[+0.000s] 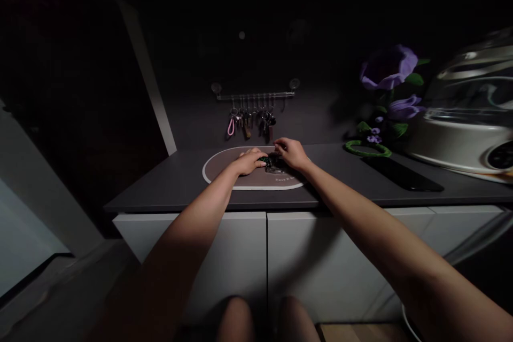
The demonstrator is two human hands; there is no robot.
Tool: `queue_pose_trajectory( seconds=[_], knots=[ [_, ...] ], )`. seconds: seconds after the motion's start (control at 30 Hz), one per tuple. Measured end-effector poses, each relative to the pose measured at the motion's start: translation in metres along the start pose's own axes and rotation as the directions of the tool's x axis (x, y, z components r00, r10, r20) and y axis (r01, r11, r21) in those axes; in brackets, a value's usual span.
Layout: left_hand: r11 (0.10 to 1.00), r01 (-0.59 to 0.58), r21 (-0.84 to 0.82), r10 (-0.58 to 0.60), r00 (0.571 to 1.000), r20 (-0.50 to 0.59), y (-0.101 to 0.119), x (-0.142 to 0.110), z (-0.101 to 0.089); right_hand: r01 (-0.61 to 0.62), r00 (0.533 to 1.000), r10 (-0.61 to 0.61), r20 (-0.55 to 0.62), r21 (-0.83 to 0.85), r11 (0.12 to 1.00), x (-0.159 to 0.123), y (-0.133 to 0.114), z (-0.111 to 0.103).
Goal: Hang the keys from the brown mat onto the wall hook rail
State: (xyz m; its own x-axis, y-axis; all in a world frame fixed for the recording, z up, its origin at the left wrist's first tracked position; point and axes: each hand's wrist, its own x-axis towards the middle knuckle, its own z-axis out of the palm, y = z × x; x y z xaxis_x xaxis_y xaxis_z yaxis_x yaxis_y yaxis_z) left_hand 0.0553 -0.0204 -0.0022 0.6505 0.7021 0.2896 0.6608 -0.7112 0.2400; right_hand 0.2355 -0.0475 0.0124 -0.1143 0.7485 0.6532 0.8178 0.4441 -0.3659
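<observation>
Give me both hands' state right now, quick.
Left hand: at the dark items on the mat; cannot tell if it holds any.
Right hand: curled, close by them; cannot tell if it holds anything.

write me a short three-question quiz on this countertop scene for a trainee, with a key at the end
1. True or false: the left hand and the right hand are both close to the small dark things on the mat.
2. Fill in the blank: on the wall, a row of ____ hangs from the rail.
3. Multiple choice: what colour are the petals of the large flowers?
a) red
b) purple
c) yellow

Key: 1. true; 2. keys; 3. b
</observation>
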Motion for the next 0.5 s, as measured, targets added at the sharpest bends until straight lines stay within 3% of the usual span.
queue_pose_trajectory(
  seconds=[0.2,0.5],
  knots=[
    [0.999,0.034,0.042,-0.031,0.997,-0.067,-0.0009,0.0017,0.0023,0.022,1.000,-0.022,-0.017,-0.037,0.999,-0.0003,-0.0015,0.0017],
    [0.992,0.058,-0.109,-0.086,0.958,-0.275,-0.0073,0.0079,0.0026,0.056,0.998,-0.056,-0.005,-0.043,0.998,-0.0001,-0.0033,0.0018]
  ],
)
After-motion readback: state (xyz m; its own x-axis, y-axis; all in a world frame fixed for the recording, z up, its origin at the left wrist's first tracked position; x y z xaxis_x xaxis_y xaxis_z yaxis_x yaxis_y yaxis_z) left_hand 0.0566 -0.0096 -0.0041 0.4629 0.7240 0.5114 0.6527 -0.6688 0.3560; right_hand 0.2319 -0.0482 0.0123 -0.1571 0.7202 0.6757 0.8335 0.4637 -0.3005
